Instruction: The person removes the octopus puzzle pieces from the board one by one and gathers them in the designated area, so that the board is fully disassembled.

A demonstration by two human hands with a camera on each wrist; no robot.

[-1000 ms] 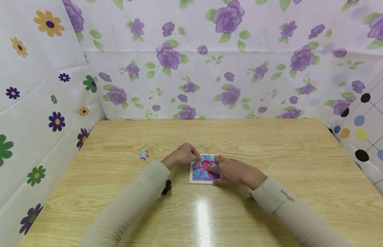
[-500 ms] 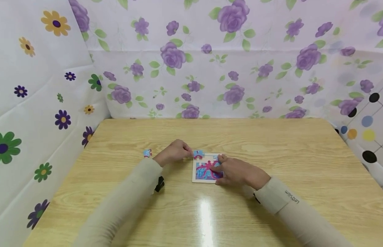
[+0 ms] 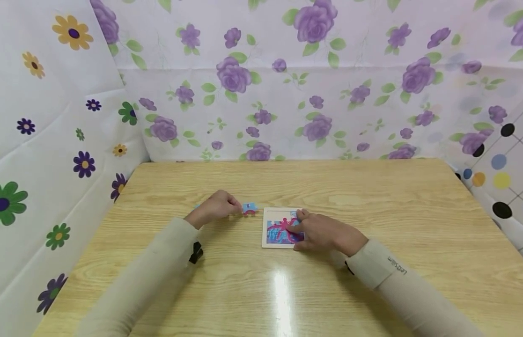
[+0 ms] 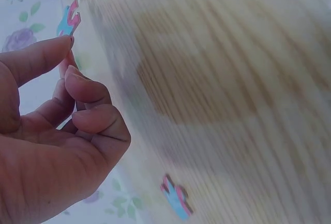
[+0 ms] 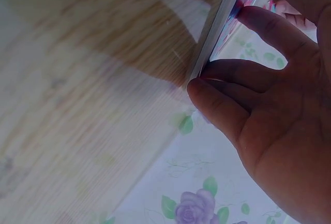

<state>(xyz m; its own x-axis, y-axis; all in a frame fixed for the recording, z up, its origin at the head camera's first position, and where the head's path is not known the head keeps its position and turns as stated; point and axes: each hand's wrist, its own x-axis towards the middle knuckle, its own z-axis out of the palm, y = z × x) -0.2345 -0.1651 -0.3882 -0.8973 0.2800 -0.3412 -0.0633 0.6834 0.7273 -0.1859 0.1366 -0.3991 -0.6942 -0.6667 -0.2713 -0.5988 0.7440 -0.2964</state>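
My left hand [image 3: 219,204] pinches a blue and pink jigsaw piece [image 3: 249,208] between thumb and forefinger, to the left of the puzzle frame. In the left wrist view this jigsaw piece [image 4: 67,23] sticks out past the fingertips. The white-rimmed puzzle frame [image 3: 264,236] lies on the table with a pink octopus picture partly filled in; its upper part shows bare backing. With extended fingers, my right hand [image 3: 324,231] rests over the frame's right side. The right wrist view has its fingertips along the frame's edge [image 5: 209,43] and one on the picture.
Another loose jigsaw piece [image 4: 176,199] lies on the wooden table [image 3: 371,187], mostly hidden behind the left hand in the head view. A flowered cloth [image 3: 286,117] hangs behind the table, with more patterned cloth at the left and right.
My left hand has lifted the jigsaw piece out of the frame's upper part and moved it left, beyond the rim. The right hand has stayed on the frame.
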